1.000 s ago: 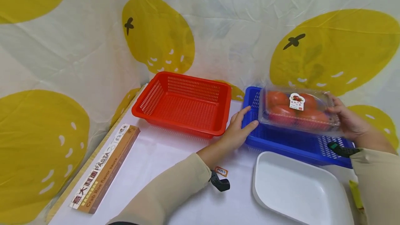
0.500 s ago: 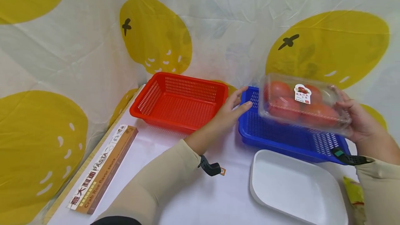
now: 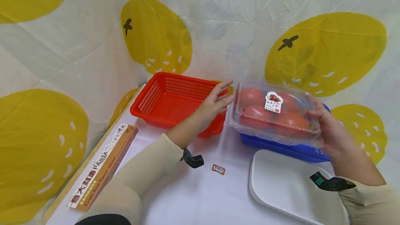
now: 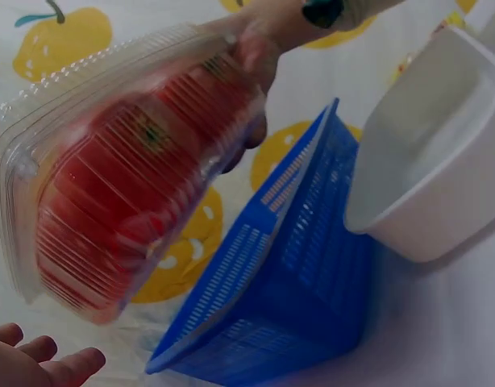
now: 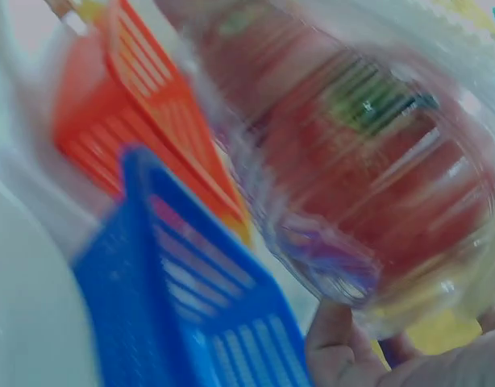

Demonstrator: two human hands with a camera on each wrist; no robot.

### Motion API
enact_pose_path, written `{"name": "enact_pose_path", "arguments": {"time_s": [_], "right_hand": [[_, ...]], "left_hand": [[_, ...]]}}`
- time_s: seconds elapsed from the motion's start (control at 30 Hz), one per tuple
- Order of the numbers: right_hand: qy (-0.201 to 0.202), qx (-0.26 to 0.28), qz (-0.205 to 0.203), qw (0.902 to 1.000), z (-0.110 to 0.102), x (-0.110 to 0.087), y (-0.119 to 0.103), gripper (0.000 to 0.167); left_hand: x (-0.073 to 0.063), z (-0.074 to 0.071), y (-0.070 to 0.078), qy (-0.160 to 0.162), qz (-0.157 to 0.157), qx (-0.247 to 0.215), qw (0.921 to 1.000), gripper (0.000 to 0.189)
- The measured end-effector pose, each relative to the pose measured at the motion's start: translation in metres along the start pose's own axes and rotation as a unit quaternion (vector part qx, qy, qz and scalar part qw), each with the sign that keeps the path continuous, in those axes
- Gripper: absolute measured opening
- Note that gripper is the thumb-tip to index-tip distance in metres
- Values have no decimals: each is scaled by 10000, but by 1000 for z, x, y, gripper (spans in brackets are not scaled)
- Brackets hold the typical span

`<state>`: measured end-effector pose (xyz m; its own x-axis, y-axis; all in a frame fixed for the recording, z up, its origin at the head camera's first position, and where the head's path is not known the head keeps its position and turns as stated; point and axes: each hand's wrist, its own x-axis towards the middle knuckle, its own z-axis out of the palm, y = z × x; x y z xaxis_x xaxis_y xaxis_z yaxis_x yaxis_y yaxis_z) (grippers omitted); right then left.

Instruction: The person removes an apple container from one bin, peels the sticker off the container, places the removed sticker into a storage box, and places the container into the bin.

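Note:
My right hand (image 3: pixel 331 131) grips the right end of a clear plastic box of tomatoes (image 3: pixel 259 115), thumb on the lid side and fingers under it. A white label sits on the lid. The box hangs above the blue basket (image 3: pixel 281 150) and hides most of it. In the left wrist view the tomato box (image 4: pixel 126 177) is tilted, well above the basket. My left hand (image 3: pixel 209 108) is over the right side of the red basket (image 3: pixel 175 108), fingers spread and apart from the box. Inside the red basket I see only its bare perforated floor.
A white tray (image 3: pixel 287 183) stands in front of the blue basket. At left lies a long pasta box (image 3: pixel 104 166) near the table's edge. A small orange FOX'S packet (image 3: pixel 218 169) lies on the white cloth. A patterned curtain (image 3: pixel 225 44) closes off the back.
The tomato box rose out of the blue basket and moved left in my right hand. My left hand left the blue basket's rim and shifted left over the red basket.

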<state>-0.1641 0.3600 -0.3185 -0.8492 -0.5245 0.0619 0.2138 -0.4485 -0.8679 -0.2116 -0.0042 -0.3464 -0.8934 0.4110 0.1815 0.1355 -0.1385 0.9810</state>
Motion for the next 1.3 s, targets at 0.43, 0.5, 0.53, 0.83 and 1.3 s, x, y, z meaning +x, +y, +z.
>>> {"name": "enact_pose_path", "arguments": {"time_s": [0.43, 0.5, 0.53, 0.83, 1.3], "right_hand": [[894, -736, 264, 9929, 73, 26, 63, 60], [1140, -961, 335, 9883, 86, 31, 73, 61], [1224, -1067, 354, 9861, 93, 34, 78, 63], [1299, -1336, 611, 9806, 143, 61, 119, 77], [1242, -948, 882, 9838, 189, 78, 189, 84]], "left_hand": [[-56, -52, 20, 450, 150, 312, 9984, 56], [-66, -62, 23, 513, 249, 333, 9978, 56], [-72, -67, 24, 540, 300, 332, 9975, 57], [-123, -113, 30, 883, 431, 205, 9949, 55], [-200, -155, 13, 784, 36, -192, 9967, 52]]}}
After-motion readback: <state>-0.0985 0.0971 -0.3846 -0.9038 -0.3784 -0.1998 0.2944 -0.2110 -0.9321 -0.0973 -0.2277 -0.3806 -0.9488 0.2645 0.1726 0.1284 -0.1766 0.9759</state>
